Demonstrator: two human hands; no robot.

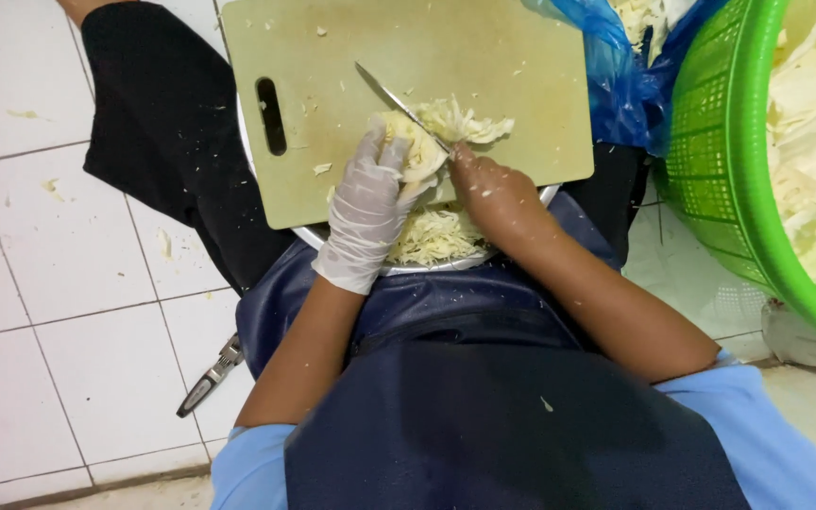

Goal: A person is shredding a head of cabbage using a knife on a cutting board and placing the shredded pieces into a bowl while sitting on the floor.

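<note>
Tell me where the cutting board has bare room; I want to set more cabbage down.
The cutting board is bare between its handle slot and the knife, and along the far edge. It is crowded near the front, where the gloved left hand, cabbage and right hand meet.

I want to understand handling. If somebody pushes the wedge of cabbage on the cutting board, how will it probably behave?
The cabbage wedge looks layered and loose, so leaves would likely separate and scatter. The gloved left hand presses it down, suggesting it shifts easily. It seems light; shreds already lie on the cutting board.
</note>
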